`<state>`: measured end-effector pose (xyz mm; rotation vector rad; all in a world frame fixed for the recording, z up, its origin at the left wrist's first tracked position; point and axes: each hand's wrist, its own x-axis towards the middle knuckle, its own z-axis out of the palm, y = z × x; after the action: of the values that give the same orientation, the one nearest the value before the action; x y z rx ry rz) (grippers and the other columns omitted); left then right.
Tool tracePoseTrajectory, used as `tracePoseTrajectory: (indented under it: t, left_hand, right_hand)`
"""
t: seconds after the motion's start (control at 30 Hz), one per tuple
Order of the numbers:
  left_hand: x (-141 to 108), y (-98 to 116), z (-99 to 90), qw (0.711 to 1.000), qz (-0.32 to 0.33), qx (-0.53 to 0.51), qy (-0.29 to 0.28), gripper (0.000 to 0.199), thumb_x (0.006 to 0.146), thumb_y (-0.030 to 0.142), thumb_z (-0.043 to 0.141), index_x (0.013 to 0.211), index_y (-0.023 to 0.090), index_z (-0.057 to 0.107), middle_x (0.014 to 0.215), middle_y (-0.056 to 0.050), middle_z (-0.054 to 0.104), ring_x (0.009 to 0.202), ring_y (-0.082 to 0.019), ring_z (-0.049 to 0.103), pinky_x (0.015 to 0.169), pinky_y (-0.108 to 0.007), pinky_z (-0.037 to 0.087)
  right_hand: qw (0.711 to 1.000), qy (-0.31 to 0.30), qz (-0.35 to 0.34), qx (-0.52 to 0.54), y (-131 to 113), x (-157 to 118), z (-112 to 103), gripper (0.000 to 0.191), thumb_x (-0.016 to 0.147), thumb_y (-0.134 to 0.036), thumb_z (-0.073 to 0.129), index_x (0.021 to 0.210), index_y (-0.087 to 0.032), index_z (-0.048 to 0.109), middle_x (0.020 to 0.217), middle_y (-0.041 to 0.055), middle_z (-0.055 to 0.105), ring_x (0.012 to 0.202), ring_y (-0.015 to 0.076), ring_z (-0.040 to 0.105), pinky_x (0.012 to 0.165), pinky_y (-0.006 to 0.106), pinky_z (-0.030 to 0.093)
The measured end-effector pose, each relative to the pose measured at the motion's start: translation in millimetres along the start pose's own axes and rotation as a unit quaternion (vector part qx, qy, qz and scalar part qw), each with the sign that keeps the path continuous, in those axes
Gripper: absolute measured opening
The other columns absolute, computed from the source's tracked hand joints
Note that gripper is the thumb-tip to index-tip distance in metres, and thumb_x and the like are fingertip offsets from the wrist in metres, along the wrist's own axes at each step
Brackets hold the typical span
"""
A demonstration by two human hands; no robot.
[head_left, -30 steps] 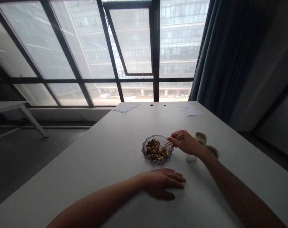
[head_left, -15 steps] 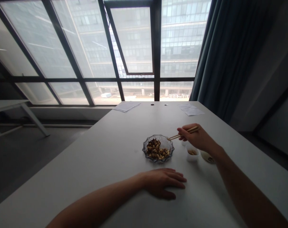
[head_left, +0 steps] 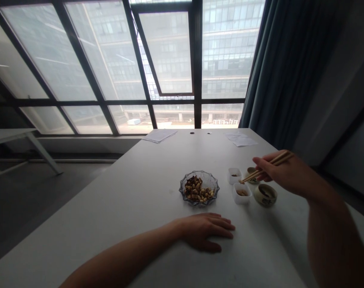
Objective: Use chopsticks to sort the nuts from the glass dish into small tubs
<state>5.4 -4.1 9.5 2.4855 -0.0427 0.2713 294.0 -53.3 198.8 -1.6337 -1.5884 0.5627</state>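
Note:
My right hand (head_left: 276, 170) is closed around a pair of wooden chopsticks (head_left: 264, 168). Their tips are over the far edge of a small white plastic cup (head_left: 242, 199) with brownish pieces in it; a small pale bit seems to sit at the tips. Behind it stands another white cup (head_left: 234, 179) with a little dark content. Two ceramic pots, a near one (head_left: 265, 197) and a far one (head_left: 250, 179), are beside the cups. A scalloped glass bowl (head_left: 182, 196) holds nuts and dark pieces (head_left: 196, 190). My left hand (head_left: 206, 232) lies flat on the table in front of the bowl, fingers spread.
The white table (head_left: 124, 208) reaches toward the windows. Papers (head_left: 159, 136) lie at its far left and more sheets (head_left: 241, 139) at its far right. A dark curtain (head_left: 268, 88) hangs on the right, and another table (head_left: 12, 135) stands at the left.
My right hand has carried the chopsticks rightward from the glass bowl's rim to above the near white cup, uncovering the pots and the rear cup. My left hand has stayed put.

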Motion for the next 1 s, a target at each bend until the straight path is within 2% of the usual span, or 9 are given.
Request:
tracePoseTrajectory:
  t: [0.13, 0.23, 0.43, 0.6, 0.77, 1.0]
  left_hand:
    - [-0.8, 0.4, -0.8, 1.0, -0.002, 0.0, -0.001, 0.06, 0.095, 0.039, 0.069, 0.152, 0.024, 0.055, 0.16, -0.011, 0.051, 0.151, -0.028, 0.046, 0.13, -0.041, 0.027]
    - [-3.7, -0.7, -0.8, 1.0, -0.002, -0.002, 0.0, 0.061, 0.095, 0.04, 0.068, 0.152, 0.025, 0.054, 0.161, -0.01, 0.05, 0.152, -0.027, 0.046, 0.13, -0.041, 0.027]
    - [-3.6, -1.9, 0.5, 1.0, -0.004, -0.003, -0.004, 0.06, 0.096, 0.041, 0.067, 0.152, 0.023, 0.055, 0.161, -0.011, 0.05, 0.152, -0.028, 0.046, 0.13, -0.042, 0.027]
    - [-1.4, -1.0, 1.6, 1.0, -0.005, 0.002, -0.003, 0.061, 0.096, 0.041, 0.067, 0.152, 0.023, 0.054, 0.161, -0.01, 0.05, 0.152, -0.028, 0.046, 0.13, -0.041, 0.027]
    - [-1.1, -0.2, 0.7, 1.0, -0.001, 0.002, -0.002, 0.059, 0.097, 0.042, 0.065, 0.152, 0.023, 0.055, 0.161, -0.01, 0.05, 0.152, -0.027, 0.045, 0.13, -0.04, 0.027]
    - [1.2, 0.1, 0.1, 1.0, 0.005, 0.005, 0.006, 0.059, 0.096, 0.041, 0.067, 0.152, 0.023, 0.055, 0.161, -0.01, 0.051, 0.151, -0.027, 0.047, 0.13, -0.04, 0.028]
  right_hand:
    - [1.0, -0.011, 0.0, -0.005, 0.2, 3.4, 2.1, 0.038, 0.095, -0.054, 0.068, 0.082, -0.02, 0.078, 0.078, 0.01, 0.082, 0.07, 0.0275, 0.08, 0.056, 0.03, 0.063]
    - [1.0, 0.002, -0.009, 0.0, -2.6, 4.0, 4.7, 0.04, 0.095, -0.057, 0.068, 0.08, -0.021, 0.077, 0.078, 0.0097, 0.082, 0.072, 0.0278, 0.08, 0.058, 0.03, 0.064]
    - [0.998, 0.004, -0.059, 0.034, -9.9, 4.8, 16.9, 0.042, 0.095, -0.058, 0.066, 0.08, -0.021, 0.077, 0.08, 0.0094, 0.081, 0.074, 0.0279, 0.08, 0.06, 0.03, 0.063]
    - [0.993, -0.039, -0.089, 0.066, -11.1, 10.8, 40.9, 0.041, 0.096, -0.055, 0.066, 0.078, -0.02, 0.073, 0.075, 0.0077, 0.079, 0.074, 0.026, 0.08, 0.061, 0.028, 0.061]
    - [0.993, -0.087, -0.066, 0.055, -13.3, 17.1, 68.2, 0.036, 0.098, -0.047, 0.066, 0.077, -0.019, 0.071, 0.07, 0.0072, 0.078, 0.069, 0.0238, 0.079, 0.057, 0.025, 0.058]
    - [0.992, -0.101, -0.046, 0.058, 1.0, 31.3, 98.2, 0.031, 0.097, -0.043, 0.067, 0.079, -0.017, 0.072, 0.069, 0.0077, 0.079, 0.06, 0.0203, 0.077, 0.056, 0.024, 0.058]
